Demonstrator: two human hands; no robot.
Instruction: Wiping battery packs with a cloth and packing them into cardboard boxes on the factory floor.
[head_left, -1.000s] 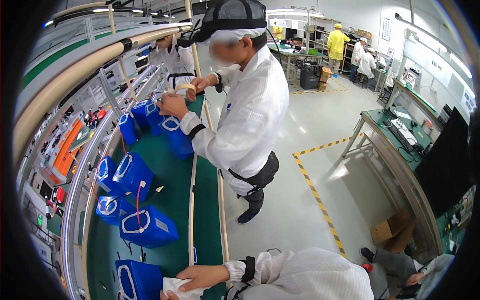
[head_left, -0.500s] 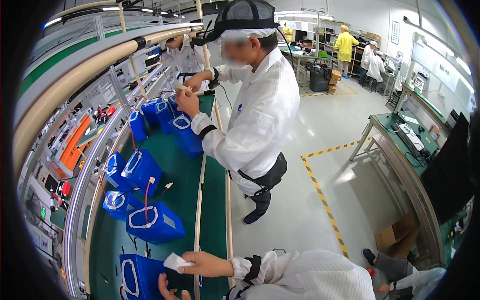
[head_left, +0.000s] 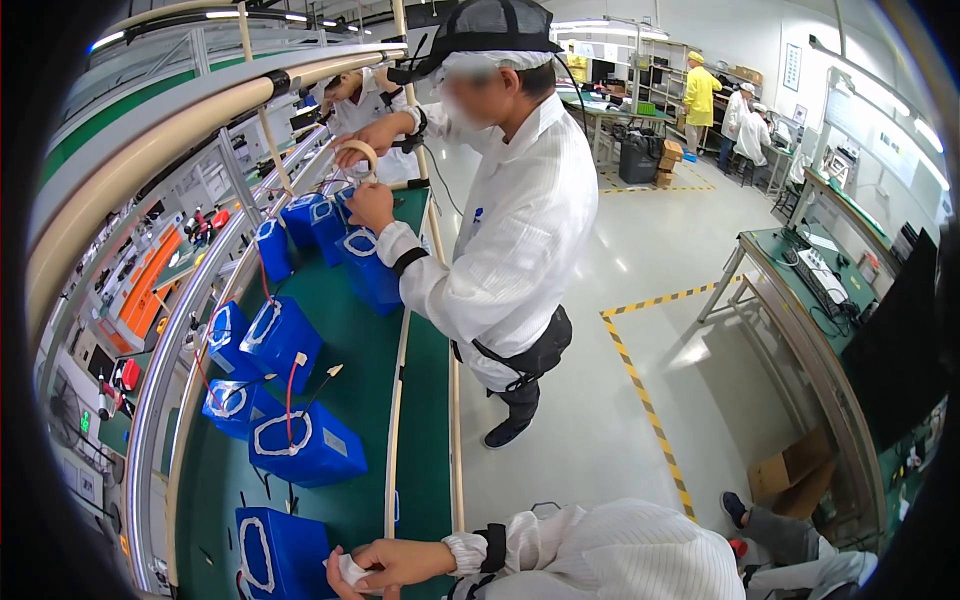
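Your right hand (head_left: 395,562) pinches white cloth (head_left: 352,570), just beside nearest blue box (head_left: 272,553) on green surface (head_left: 420,440). Left hand: only fingertips show, cannot tell grip. Wiping seems just begun; more boxes wait.

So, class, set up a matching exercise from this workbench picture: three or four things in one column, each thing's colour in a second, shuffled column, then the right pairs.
Things:
1. nearest wrapped block
2. conveyor belt
3. cloth in the right hand
4. far worker's jacket

Colours:
A. green
B. yellow
C. blue
D. white

Pairs: 1-C, 2-A, 3-D, 4-B
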